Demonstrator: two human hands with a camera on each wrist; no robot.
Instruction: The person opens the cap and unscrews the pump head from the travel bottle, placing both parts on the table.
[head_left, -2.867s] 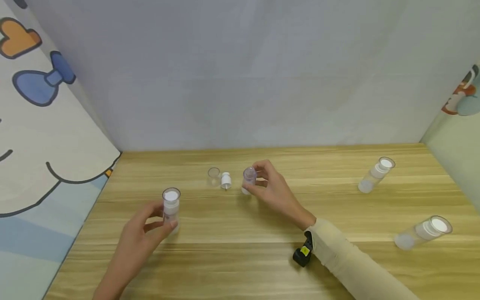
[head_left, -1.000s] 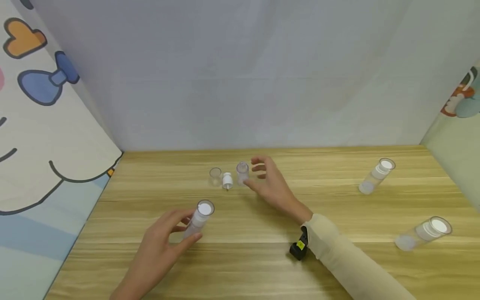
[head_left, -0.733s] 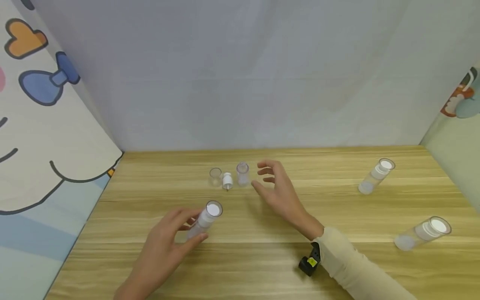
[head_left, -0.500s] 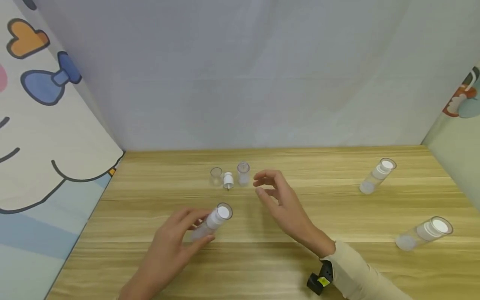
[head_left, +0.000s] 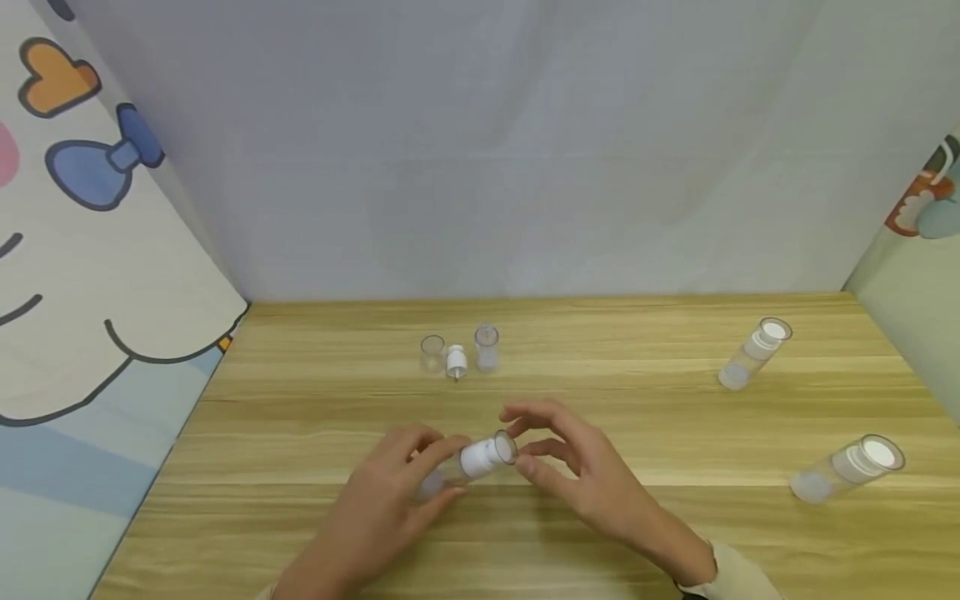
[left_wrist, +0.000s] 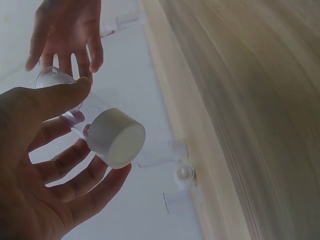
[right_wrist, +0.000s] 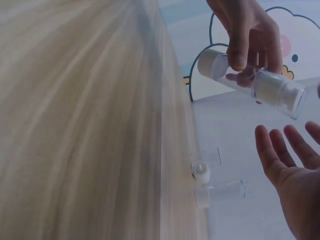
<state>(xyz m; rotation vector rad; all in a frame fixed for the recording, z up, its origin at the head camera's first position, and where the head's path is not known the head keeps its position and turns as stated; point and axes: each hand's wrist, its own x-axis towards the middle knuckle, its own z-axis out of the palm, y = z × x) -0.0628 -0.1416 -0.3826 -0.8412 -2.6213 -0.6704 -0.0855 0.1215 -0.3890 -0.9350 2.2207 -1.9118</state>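
My left hand (head_left: 390, 492) grips a small clear pump bottle (head_left: 477, 459) round its body, tilted so its capped top leans right. A see-through cap (right_wrist: 296, 102) covers its white pump top. In the left wrist view the bottle's white base (left_wrist: 117, 140) faces the camera. Close to the capped end is my right hand (head_left: 588, 471), thumb and fingers parted and slightly bent. A gap separates its fingers from the cap in the right wrist view. Farther back stand a clear cap (head_left: 432, 353), a white pump head (head_left: 456, 362) and an uncapped clear bottle (head_left: 487, 350).
Two more capped pump bottles stand on the right, one farther back (head_left: 752, 357) and one nearer (head_left: 846, 469). The wooden table (head_left: 637, 367) meets a pale curtain (head_left: 525, 167) behind and a cartoon-printed sheet (head_left: 90, 275) on the left.
The right hand has let go of the uncapped bottle and come nearer, to the held bottle's top. My left hand has moved right and tilted its bottle from upright.
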